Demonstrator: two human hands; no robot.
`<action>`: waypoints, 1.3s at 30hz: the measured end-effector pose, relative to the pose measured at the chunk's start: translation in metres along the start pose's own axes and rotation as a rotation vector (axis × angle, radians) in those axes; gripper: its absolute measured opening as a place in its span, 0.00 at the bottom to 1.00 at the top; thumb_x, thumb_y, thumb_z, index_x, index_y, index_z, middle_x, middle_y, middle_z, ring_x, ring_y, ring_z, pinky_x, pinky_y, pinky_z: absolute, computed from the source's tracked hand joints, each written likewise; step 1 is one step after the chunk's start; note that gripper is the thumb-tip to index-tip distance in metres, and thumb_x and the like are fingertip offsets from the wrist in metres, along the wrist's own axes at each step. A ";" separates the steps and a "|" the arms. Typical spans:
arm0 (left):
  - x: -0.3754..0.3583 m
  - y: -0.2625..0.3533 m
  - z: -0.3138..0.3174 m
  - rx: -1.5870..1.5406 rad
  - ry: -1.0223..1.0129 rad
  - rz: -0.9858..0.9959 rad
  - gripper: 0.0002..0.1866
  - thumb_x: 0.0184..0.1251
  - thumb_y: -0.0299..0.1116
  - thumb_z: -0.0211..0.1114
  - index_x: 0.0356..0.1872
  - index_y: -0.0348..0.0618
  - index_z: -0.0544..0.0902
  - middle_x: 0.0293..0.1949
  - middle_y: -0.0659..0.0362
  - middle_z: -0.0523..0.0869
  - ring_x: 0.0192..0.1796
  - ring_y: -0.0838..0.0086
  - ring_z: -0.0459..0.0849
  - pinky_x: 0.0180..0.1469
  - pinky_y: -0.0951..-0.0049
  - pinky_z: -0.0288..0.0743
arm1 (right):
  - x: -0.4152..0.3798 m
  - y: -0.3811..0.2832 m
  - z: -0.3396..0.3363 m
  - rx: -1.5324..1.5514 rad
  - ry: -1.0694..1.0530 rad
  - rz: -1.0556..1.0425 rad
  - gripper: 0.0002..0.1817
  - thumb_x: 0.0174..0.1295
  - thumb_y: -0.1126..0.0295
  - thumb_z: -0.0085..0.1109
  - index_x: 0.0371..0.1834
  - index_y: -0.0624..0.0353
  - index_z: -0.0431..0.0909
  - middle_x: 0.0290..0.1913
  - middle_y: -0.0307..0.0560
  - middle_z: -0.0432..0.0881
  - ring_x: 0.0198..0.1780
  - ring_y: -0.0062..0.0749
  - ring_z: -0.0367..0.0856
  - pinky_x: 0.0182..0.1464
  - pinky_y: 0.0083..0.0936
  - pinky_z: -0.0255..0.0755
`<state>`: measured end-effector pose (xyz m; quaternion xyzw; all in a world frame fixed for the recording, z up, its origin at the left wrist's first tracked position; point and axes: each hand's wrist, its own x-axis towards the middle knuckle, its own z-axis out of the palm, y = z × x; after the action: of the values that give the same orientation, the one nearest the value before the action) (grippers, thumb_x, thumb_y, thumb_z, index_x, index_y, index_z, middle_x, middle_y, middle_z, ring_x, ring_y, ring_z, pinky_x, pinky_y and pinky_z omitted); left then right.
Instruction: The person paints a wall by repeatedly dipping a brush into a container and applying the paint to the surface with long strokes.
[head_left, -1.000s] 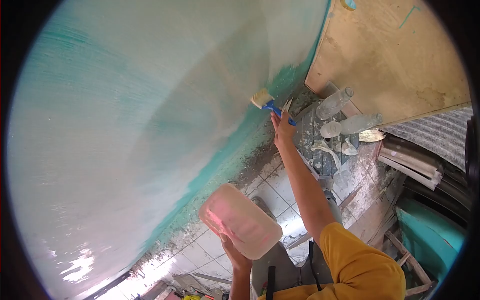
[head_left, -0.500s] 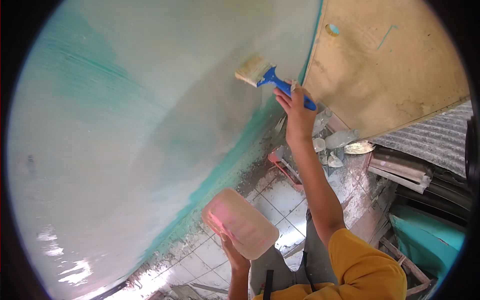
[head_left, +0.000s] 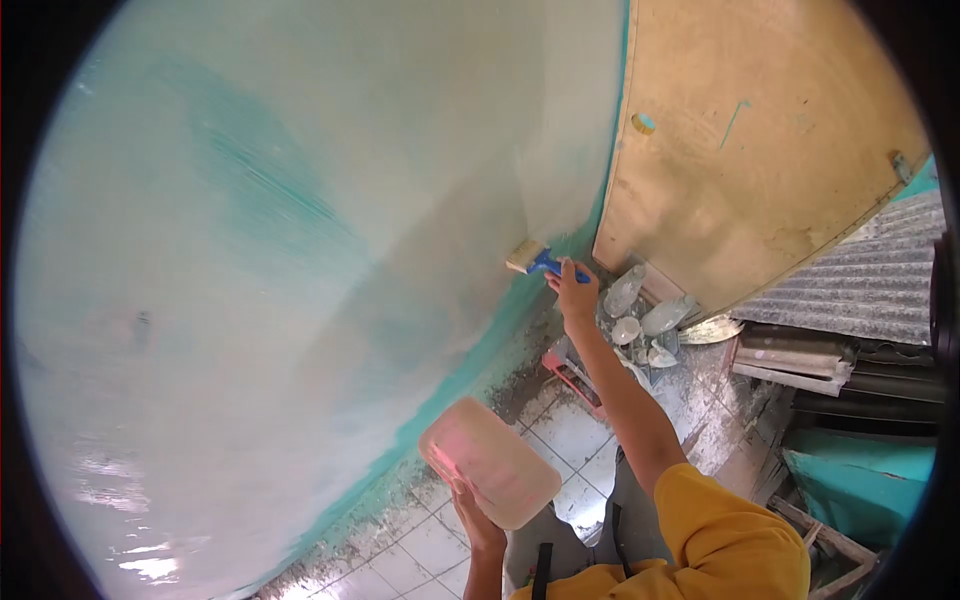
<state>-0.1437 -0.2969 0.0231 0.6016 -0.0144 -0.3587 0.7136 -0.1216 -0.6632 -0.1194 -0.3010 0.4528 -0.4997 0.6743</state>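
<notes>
My right hand point(head_left: 577, 300) is wrapped round the blue handle of a wide paintbrush point(head_left: 524, 255). Its pale bristles lie against a large whitish surface point(head_left: 330, 420) with teal showing through, low down near the teal lower edge. Below and to the left, my left hand point(head_left: 480, 522) grips a pinkish rectangular plastic tub point(head_left: 495, 465) by its side and underside. Smears of pink mark the tub near my fingers; its contents are hidden from this angle.
A tan board point(head_left: 760, 150) with a small hole stands at the right. Plastic bottles point(head_left: 668, 315) and a red-and-grey item point(head_left: 572, 375) sit on the stained tile floor point(head_left: 430, 545). Farther right are corrugated sheets point(head_left: 850, 275) and a teal container point(head_left: 860, 480).
My right hand has carried the paintbrush downward along the surface, closer to its lower edge. The tub stays in my left hand, and the view has shifted slightly.
</notes>
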 end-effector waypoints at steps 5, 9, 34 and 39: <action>-0.014 0.030 -0.002 -0.006 -0.019 -0.015 0.39 0.78 0.59 0.49 0.75 0.36 0.59 0.68 0.50 0.71 0.69 0.63 0.73 0.68 0.61 0.70 | -0.013 -0.161 0.073 -0.029 -0.076 -0.233 0.16 0.73 0.64 0.56 0.48 0.69 0.83 0.41 0.49 0.87 0.39 0.33 0.89 0.44 0.25 0.83; -0.018 0.048 0.002 -0.003 -0.049 0.002 0.39 0.78 0.59 0.50 0.75 0.37 0.59 0.68 0.50 0.71 0.69 0.63 0.73 0.68 0.60 0.70 | -0.050 -0.257 0.082 0.098 -0.137 -0.365 0.18 0.75 0.62 0.54 0.49 0.68 0.82 0.43 0.50 0.87 0.43 0.35 0.89 0.50 0.27 0.82; -0.009 0.030 0.023 0.072 -0.009 -0.013 0.43 0.76 0.65 0.48 0.78 0.41 0.56 0.70 0.53 0.70 0.70 0.64 0.73 0.69 0.60 0.70 | -0.019 -0.228 0.064 0.115 -0.128 -0.282 0.18 0.76 0.63 0.53 0.52 0.70 0.80 0.46 0.51 0.87 0.47 0.37 0.88 0.53 0.28 0.81; -0.007 0.020 0.012 0.105 0.019 -0.032 0.44 0.77 0.65 0.48 0.78 0.39 0.56 0.70 0.51 0.70 0.70 0.63 0.73 0.69 0.59 0.70 | 0.006 -0.193 0.043 0.258 -0.162 -0.248 0.18 0.75 0.62 0.55 0.55 0.69 0.79 0.49 0.53 0.86 0.50 0.40 0.88 0.56 0.30 0.82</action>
<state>-0.1447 -0.3033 0.0465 0.6420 -0.0168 -0.3631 0.6751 -0.1591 -0.7329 0.0624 -0.3048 0.2886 -0.6070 0.6748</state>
